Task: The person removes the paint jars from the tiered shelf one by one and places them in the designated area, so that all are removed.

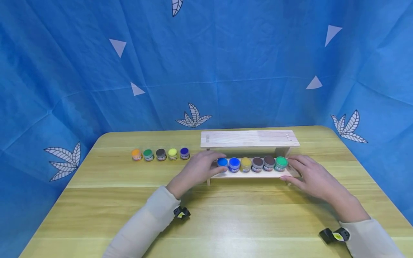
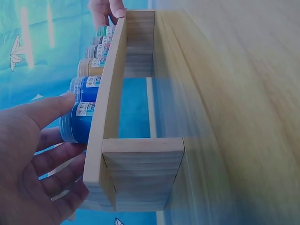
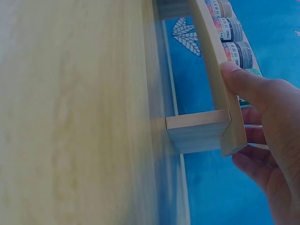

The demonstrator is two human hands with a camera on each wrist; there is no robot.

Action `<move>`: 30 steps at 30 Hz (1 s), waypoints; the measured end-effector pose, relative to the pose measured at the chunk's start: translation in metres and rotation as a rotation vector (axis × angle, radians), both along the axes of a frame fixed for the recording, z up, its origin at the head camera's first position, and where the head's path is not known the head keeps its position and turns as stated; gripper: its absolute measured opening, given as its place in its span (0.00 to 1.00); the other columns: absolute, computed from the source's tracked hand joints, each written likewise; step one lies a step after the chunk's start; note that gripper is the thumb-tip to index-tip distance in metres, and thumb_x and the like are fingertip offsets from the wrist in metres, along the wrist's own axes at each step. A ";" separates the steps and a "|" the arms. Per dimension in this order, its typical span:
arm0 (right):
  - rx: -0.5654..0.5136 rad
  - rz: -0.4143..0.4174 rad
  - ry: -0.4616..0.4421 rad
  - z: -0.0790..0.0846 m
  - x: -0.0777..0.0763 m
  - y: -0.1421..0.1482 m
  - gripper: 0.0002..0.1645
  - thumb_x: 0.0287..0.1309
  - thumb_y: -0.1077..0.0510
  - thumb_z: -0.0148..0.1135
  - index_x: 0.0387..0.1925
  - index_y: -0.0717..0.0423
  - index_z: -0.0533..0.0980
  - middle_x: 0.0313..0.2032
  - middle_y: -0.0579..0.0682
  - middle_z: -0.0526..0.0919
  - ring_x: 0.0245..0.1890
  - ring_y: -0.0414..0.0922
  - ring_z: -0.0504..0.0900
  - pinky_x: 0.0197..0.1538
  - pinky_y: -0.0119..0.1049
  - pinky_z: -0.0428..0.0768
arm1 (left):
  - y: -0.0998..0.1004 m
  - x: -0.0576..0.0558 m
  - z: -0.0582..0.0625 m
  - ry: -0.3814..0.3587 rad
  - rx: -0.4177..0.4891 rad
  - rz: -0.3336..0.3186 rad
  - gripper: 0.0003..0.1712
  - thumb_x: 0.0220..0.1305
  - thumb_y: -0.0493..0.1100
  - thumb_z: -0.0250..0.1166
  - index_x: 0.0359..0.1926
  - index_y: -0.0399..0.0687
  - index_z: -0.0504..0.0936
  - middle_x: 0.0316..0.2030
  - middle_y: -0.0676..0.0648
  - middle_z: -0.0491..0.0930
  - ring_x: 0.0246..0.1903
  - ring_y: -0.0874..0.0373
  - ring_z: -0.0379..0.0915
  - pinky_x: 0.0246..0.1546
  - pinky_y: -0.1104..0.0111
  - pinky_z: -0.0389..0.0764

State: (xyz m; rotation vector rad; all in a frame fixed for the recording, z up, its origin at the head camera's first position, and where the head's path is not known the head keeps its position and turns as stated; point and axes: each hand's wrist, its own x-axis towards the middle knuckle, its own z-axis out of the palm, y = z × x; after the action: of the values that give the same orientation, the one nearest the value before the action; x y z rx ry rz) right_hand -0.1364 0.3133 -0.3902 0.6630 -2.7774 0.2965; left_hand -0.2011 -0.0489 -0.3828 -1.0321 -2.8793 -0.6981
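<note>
A small two-tier wooden shelf (image 1: 248,174) bears several lidded paint jars in a row on its lower board. My left hand (image 1: 199,167) is at the left end, its thumb and fingers around the leftmost blue paint jar (image 2: 75,124). In the left wrist view the thumb tip lies at the jar's upper edge. Beside it stand a second blue jar (image 1: 234,165), a mustard-yellow one (image 1: 246,164), two dark brown ones (image 1: 257,164) and a green jar (image 1: 281,163). My right hand (image 1: 314,178) grips the shelf's right end, thumb (image 3: 234,70) on the front edge, fingers behind.
Left of the shelf, several more jars stand in a row on the wooden table (image 1: 226,218), from an orange one (image 1: 136,154) to a purple one (image 1: 184,153). The shelf's upper board (image 1: 250,138) rises behind the lower one. A blue curtain (image 1: 226,64) hangs beyond the table.
</note>
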 end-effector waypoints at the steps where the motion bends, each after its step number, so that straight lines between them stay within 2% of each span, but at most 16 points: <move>1: 0.001 -0.002 -0.002 0.000 0.000 0.000 0.36 0.52 0.43 0.73 0.53 0.66 0.77 0.52 0.61 0.77 0.53 0.62 0.75 0.54 0.61 0.73 | 0.000 0.000 0.000 -0.003 0.003 -0.001 0.29 0.65 0.61 0.62 0.61 0.53 0.78 0.57 0.51 0.78 0.52 0.56 0.75 0.54 0.62 0.77; 13: 0.000 -0.012 -0.006 -0.002 0.000 0.000 0.36 0.52 0.43 0.73 0.53 0.66 0.77 0.52 0.60 0.77 0.53 0.62 0.75 0.54 0.61 0.74 | -0.010 0.002 0.007 -0.056 0.068 -0.036 0.27 0.66 0.59 0.63 0.61 0.53 0.78 0.57 0.51 0.78 0.53 0.56 0.76 0.54 0.62 0.77; 19: -0.001 -0.010 -0.003 -0.003 0.000 0.000 0.36 0.52 0.43 0.73 0.53 0.66 0.77 0.52 0.61 0.77 0.53 0.62 0.75 0.54 0.61 0.74 | -0.023 0.003 0.009 -0.057 0.091 -0.050 0.26 0.65 0.59 0.64 0.60 0.53 0.79 0.52 0.53 0.80 0.48 0.60 0.78 0.49 0.65 0.79; 23: -0.001 -0.010 -0.003 -0.003 0.000 0.001 0.36 0.53 0.42 0.72 0.53 0.66 0.77 0.52 0.61 0.77 0.53 0.62 0.75 0.55 0.61 0.73 | -0.034 0.005 0.011 -0.070 0.094 -0.030 0.27 0.65 0.59 0.64 0.60 0.55 0.79 0.54 0.54 0.80 0.52 0.60 0.76 0.54 0.63 0.77; 26: -0.003 -0.009 0.000 -0.003 0.000 0.001 0.36 0.53 0.42 0.72 0.53 0.66 0.77 0.52 0.61 0.77 0.53 0.62 0.75 0.55 0.61 0.73 | -0.043 0.007 0.011 -0.070 0.087 -0.008 0.26 0.65 0.59 0.64 0.60 0.55 0.79 0.58 0.53 0.78 0.58 0.57 0.73 0.60 0.59 0.73; 30: -0.008 -0.009 0.004 -0.003 -0.001 0.001 0.36 0.52 0.42 0.72 0.53 0.66 0.77 0.52 0.60 0.77 0.53 0.62 0.75 0.54 0.61 0.74 | -0.054 0.010 0.012 -0.071 0.094 0.016 0.26 0.65 0.58 0.65 0.59 0.54 0.80 0.59 0.51 0.77 0.61 0.52 0.70 0.61 0.54 0.71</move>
State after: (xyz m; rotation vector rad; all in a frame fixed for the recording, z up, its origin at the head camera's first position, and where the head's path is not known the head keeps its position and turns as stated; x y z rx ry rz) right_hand -0.1369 0.3139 -0.3936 0.6490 -2.7733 0.3035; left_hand -0.1914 -0.1025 -0.3705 -0.9915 -2.8786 -0.8769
